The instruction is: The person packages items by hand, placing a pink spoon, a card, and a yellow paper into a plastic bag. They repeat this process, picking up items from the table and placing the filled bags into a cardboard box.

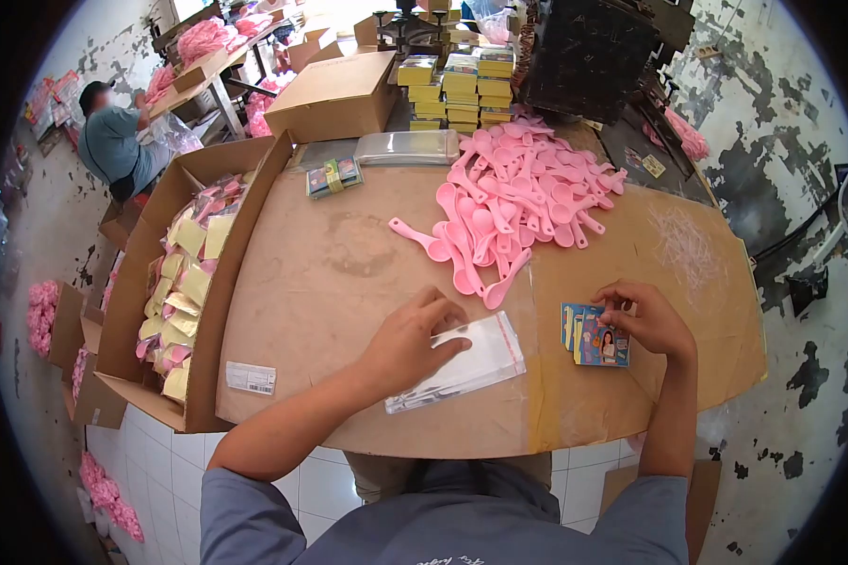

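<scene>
My left hand (413, 341) hovers over a stack of clear plastic bags (485, 350), its thumb and fingers curved apart with nothing between them. On the right, my right hand (648, 320) pinches the top edge of a printed card (594, 347), blue with a picture of a person on it. This card lies on a small fanned stack of similar cards (569, 325). Beyond both hands, a large heap of pink plastic spoons (518, 193) spreads over the cardboard-covered table (330, 311).
At the left stands a long open carton (207, 377) full of packed pink and yellow pieces. Behind are a closed box (334, 89), stacked cards (462, 85), a banded card bundle (334, 179) and a clear bag pack (407, 148). A co-worker (122, 146) sits far left.
</scene>
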### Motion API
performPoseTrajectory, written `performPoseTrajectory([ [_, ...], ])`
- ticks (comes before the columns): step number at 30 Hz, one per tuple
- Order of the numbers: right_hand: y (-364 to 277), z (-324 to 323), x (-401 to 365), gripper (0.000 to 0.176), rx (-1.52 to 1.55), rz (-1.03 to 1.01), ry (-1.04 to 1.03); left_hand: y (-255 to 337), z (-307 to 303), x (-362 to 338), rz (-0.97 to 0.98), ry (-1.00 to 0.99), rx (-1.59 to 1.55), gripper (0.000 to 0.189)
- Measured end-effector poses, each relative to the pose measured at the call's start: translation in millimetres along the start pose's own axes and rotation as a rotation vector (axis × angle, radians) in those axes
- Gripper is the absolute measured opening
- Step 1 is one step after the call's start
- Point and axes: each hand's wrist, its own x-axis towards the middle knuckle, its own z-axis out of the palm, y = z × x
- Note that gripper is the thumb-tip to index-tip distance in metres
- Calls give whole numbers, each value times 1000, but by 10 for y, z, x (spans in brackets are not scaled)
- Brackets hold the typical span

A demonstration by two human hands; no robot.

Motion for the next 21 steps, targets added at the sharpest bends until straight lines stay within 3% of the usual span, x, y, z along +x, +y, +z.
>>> performPoseTrajectory([
  [2,-6,-5,-7,12,16,-23,12,132,-52,12,-126,54,-72,30],
  [10,-512,175,71,10,33,-304,-11,-32,-1,11,-68,-37,19,22],
  [13,-784,488,160,11,150,-400,-212,-22,13,9,-73,-20,12,18],
  [16,-938,664,270,13,46,-456,-400,-35,20,15,-69,4,10,14],
  [21,-773,917,381,12,-78,-538,-258,-102,27,4,92,49,97,10],
])
